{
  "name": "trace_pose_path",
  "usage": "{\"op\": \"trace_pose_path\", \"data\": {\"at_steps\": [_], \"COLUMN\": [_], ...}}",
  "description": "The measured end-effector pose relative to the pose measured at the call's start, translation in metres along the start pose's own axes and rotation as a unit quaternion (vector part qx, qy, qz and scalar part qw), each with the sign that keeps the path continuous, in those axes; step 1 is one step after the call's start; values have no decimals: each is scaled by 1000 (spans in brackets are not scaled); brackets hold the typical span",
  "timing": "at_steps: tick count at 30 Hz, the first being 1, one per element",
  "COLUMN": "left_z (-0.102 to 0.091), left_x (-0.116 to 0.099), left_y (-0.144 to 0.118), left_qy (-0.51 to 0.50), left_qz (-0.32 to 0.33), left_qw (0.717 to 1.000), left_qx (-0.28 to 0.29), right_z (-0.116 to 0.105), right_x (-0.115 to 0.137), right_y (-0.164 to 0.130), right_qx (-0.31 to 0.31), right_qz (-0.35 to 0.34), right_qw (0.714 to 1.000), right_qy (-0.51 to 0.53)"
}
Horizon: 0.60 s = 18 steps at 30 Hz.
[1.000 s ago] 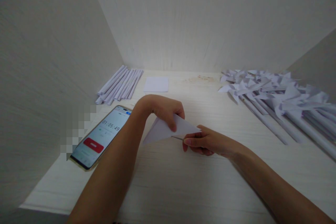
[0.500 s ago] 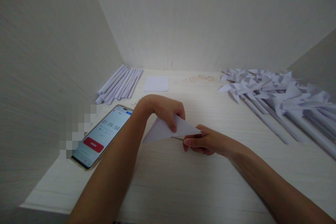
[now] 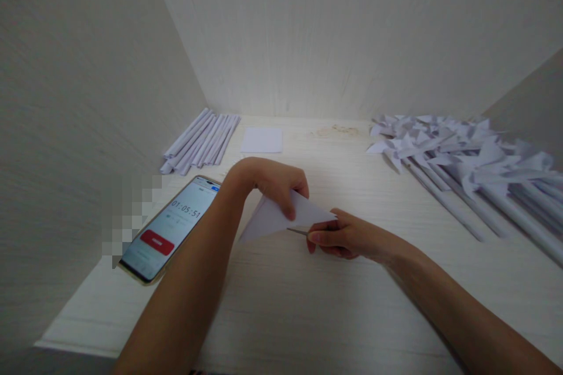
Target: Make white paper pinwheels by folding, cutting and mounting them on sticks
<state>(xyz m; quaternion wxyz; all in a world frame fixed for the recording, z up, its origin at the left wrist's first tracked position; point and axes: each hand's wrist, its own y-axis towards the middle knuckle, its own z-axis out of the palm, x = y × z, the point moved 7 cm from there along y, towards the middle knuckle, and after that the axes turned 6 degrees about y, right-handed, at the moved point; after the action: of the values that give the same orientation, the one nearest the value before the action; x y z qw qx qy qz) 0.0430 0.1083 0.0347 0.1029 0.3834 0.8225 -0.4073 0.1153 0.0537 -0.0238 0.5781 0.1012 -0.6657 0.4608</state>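
Observation:
My left hand (image 3: 284, 184) is bent over a folded white sheet of paper (image 3: 268, 220), its thumb pressed on the near face and its fingers curled behind. In my right hand (image 3: 336, 235) is a pair of scissors (image 3: 298, 231); one thin metal blade shows just below the paper's lower edge, and the handles are hidden in my fingers. The paper's right tip reaches my right fingers and looks notched there.
At left lies a phone (image 3: 173, 228) with a running timer. Behind it are rolled paper sticks (image 3: 202, 143) and a flat stack of white paper (image 3: 261, 140). Several paper pinwheels (image 3: 475, 158) with paper sticks are piled at right. Walls enclose the white table (image 3: 308, 310).
Both hands stay almost in place, with the paper and scissors barely shifted. The phone's timer has advanced by one second.

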Motion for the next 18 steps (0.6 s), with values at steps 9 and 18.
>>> {"op": "trace_pose_path", "data": {"at_steps": [9,18], "left_z": [-2,-3], "left_x": [5,2], "left_y": [-3,-2], "left_qy": [-9,2], "left_qz": [-8,-5], "left_qw": [1000,1000], "left_qx": [-16,-23], "right_z": [1,0], "right_x": [0,-1], "right_y": [0,0], "right_qx": [8,4], "right_qz": [0,5], "right_qw": [1000,999], "right_qy": [15,36]}}
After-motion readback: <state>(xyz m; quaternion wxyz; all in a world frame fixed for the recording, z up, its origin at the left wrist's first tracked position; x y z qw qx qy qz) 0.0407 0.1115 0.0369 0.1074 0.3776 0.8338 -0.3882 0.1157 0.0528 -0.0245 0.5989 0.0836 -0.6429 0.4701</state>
